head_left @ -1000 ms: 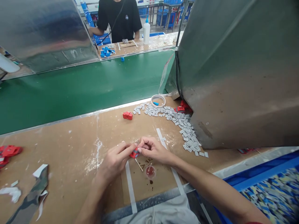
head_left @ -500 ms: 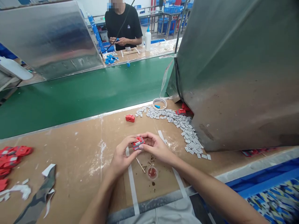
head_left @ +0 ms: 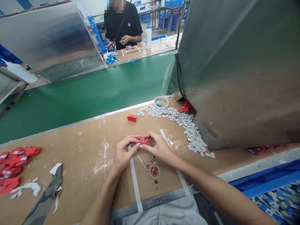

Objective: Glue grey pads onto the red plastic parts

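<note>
My left hand (head_left: 125,152) and my right hand (head_left: 159,148) meet above the cardboard-covered table. Between them, gripped by the fingertips of both, is a small red plastic piece (head_left: 143,140) with a grey band; fingers hide its ends. Just below the hands lie a thin stick (head_left: 142,163) and a small clear cup (head_left: 155,171) of reddish-brown liquid, with dark spots around it. Beyond my fingers sits another red piece (head_left: 132,117). Many flat grey tiles (head_left: 191,131) spread in a curve to the right of my right hand.
Red parts (head_left: 17,159) are piled at left, near a camouflage strip (head_left: 44,197). A tape roll (head_left: 161,102) lies by the green belt (head_left: 93,93). Large metal panels (head_left: 246,78) rise on the right and far left. Across the belt, a person (head_left: 123,26) handles blue pieces.
The red piece has been turned between my fingers, showing a different face with a grey band. Across the belt, the other person's hands have moved apart. My view has shifted slightly.
</note>
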The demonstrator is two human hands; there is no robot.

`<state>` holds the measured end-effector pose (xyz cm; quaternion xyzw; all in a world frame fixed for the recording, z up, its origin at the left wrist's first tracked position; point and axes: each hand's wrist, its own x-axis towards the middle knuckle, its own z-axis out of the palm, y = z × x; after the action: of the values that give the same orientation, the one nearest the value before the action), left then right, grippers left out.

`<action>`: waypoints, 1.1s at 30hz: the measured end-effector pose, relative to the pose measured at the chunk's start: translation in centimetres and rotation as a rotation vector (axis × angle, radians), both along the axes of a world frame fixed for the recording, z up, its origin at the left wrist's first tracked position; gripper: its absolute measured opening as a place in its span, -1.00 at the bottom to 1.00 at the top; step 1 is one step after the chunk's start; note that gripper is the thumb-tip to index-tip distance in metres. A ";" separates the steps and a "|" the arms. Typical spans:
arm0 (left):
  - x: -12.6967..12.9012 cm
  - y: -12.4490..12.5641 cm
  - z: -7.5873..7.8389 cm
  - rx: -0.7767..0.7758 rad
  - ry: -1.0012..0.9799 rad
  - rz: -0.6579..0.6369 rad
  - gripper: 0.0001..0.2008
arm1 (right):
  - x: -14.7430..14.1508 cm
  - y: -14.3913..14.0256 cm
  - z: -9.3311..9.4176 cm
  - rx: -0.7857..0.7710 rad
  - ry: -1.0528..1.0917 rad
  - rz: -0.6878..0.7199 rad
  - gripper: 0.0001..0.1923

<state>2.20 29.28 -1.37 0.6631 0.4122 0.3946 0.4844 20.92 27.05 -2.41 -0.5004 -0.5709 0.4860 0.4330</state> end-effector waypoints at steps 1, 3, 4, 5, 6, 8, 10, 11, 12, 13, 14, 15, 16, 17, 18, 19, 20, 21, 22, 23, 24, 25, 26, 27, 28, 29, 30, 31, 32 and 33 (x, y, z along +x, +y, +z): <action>0.0 0.0 0.0 -0.013 -0.010 0.003 -0.85 | 0.0 0.0 0.0 0.006 -0.014 0.005 -0.65; 0.0 -0.1 -0.1 -0.037 -0.027 0.002 -0.83 | 0.1 0.0 0.0 0.048 -0.048 0.022 -0.66; 0.0 -0.1 -0.2 -0.046 -0.033 0.000 -0.82 | 0.2 -0.1 0.0 0.082 -0.065 0.029 -0.67; 0.0 -0.2 -0.2 -0.053 -0.038 0.001 -0.80 | 0.2 -0.1 -0.1 0.119 -0.085 0.034 -0.67; 0.0 -0.3 -0.3 -0.057 -0.042 0.005 -0.78 | 0.3 -0.2 -0.1 0.156 -0.104 0.037 -0.67; 0.0 -0.5 -0.5 -0.057 -0.047 0.022 -0.75 | 0.4 -0.3 -0.1 0.219 -0.141 0.046 -0.68; 0.1 -0.6 -0.6 -0.050 -0.050 0.038 -0.74 | 0.5 -0.3 -0.1 0.263 -0.173 0.059 -0.69; 0.2 -0.6 -0.6 -0.046 -0.051 0.040 -0.75 | 0.6 -0.2 -0.1 0.279 -0.187 0.066 -0.70; 0.2 -0.7 -0.6 -0.041 -0.051 0.041 -0.75 | 0.7 -0.2 -0.1 0.294 -0.201 0.073 -0.72; 0.3 -0.7 -0.6 -0.032 -0.051 0.042 -0.77 | 0.8 -0.1 -0.1 0.307 -0.217 0.080 -0.73; 0.3 -0.7 -0.6 -0.019 -0.049 0.043 -0.78 | 0.9 0.0 -0.2 0.318 -0.235 0.085 -0.75; 0.3 -0.6 -0.6 0.003 -0.046 0.044 -0.79 | 1.0 0.1 -0.2 0.330 -0.253 0.087 -0.77; 0.3 -0.6 -0.6 0.029 -0.038 0.044 -0.80 | 1.0 0.1 -0.3 0.345 -0.269 0.087 -0.78; 0.3 -0.5 -0.6 0.059 -0.029 0.044 -0.82 | 1.1 0.2 -0.3 0.362 -0.280 0.082 -0.80; 0.3 -0.5 -0.6 0.090 -0.018 0.042 -0.83 | 1.1 0.3 -0.4 0.379 -0.284 0.076 -0.81; 0.2 -0.4 -0.7 0.122 -0.005 0.039 -0.84 | 1.1 0.3 -0.5 0.395 -0.283 0.070 -0.82; 0.1 -0.4 -0.7 0.151 0.009 0.034 -0.85 | 1.1 0.3 -0.5 0.410 -0.277 0.066 -0.83; 0.1 -0.4 -0.7 0.176 0.020 0.027 -0.87 | 1.1 0.3 -0.5 0.419 -0.268 0.064 -0.84; 0.0 -0.4 -0.7 0.195 0.026 0.021 -0.89 | 1.1 0.2 -0.4 0.420 -0.254 0.066 -0.84; 0.0 -0.4 -0.6 0.205 0.021 0.018 -0.90 | 1.0 0.2 -0.4 0.416 -0.231 0.065 -0.84; -0.1 -0.4 -0.6 0.206 0.006 0.016 -0.88 | 0.9 0.1 -0.3 0.404 -0.198 0.061 -0.84; -0.1 -0.5 -0.6 0.198 -0.017 0.014 -0.82 | 0.8 0.1 -0.3 0.382 -0.151 0.050 -0.82; -0.1 -0.5 -0.5 0.184 -0.041 0.011 -0.72 | 0.6 0.0 -0.3 0.344 -0.086 0.038 -0.80; -0.1 -0.5 -0.5 0.168 -0.056 0.001 -0.65 | 0.4 0.0 -0.3 0.291 -0.001 0.029 -0.76; -0.1 -0.6 -0.5 0.157 -0.056 -0.013 -0.60 | 0.2 0.0 -0.4 0.225 0.097 0.031 -0.73; -0.1 -0.5 -0.5 0.154 -0.041 -0.028 -0.59 | 0.1 0.0 -0.4 0.152 0.194 0.047 -0.70; -0.1 -0.5 -0.5 0.161 -0.017 -0.035 -0.61 | -0.1 0.1 -0.5 0.085 0.275 0.071 -0.67; -0.2 -0.5 -0.5 0.180 0.013 -0.033 -0.63 | -0.2 0.1 -0.6 0.041 0.324 0.095 -0.66; -0.2 -0.4 -0.5 0.209 0.045 -0.020 -0.65 | -0.2 0.1 -0.6 0.031 0.328 0.103 -0.65; -0.3 -0.4 -0.5 0.245 0.077 0.001 -0.67 | -0.2 0.1 -0.5 0.061 0.290 0.083 -0.66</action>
<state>1.93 28.92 -1.88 0.7318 0.3795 0.4167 0.3833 20.71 27.16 -2.92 -0.3873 -0.5372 0.5530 0.5055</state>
